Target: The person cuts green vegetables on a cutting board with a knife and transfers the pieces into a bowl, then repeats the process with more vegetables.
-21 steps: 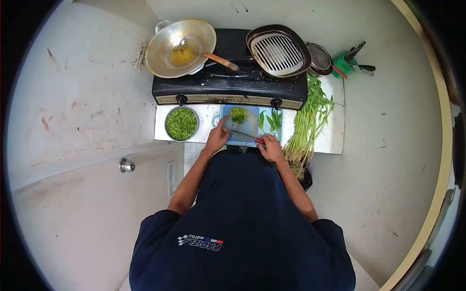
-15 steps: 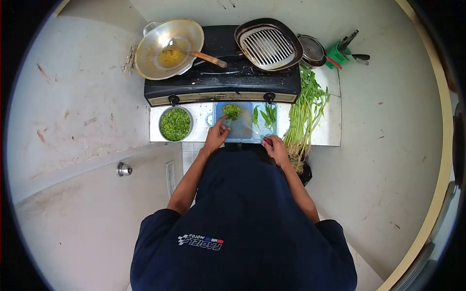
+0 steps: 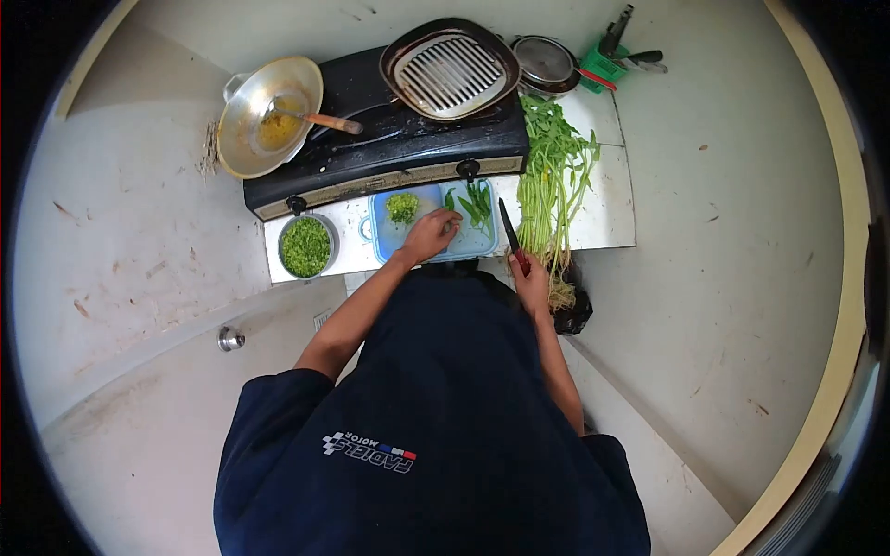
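Observation:
A blue cutting board (image 3: 394, 245) lies in front of the stove. My left hand (image 3: 430, 235) is over its middle, fingers loosely bent and pointing right, with nothing visible in them. Just beyond those fingertips are several long green chilies (image 3: 479, 206) on the board's right part. A small pile of chopped greens (image 3: 401, 207) sits at its back left. My right hand (image 3: 532, 284) is closed round the red handle of a knife (image 3: 509, 225). The dark blade points away from me, just right of the board.
A round bowl (image 3: 336, 245) full of chopped greens stands left. Leafy stalks with roots (image 3: 542, 199) lie right. Behind, the black stove (image 3: 357, 157) bears a wok (image 3: 232, 139) with a wooden-handled ladle (image 3: 329, 122) and a ridged grill pan (image 3: 394, 85). A green basket (image 3: 603, 70) holds utensils.
My left hand has moved right across the board, from the chopped pile towards the chilies. The knife in my right hand now shows its blade, off the board's right side. The view has turned.

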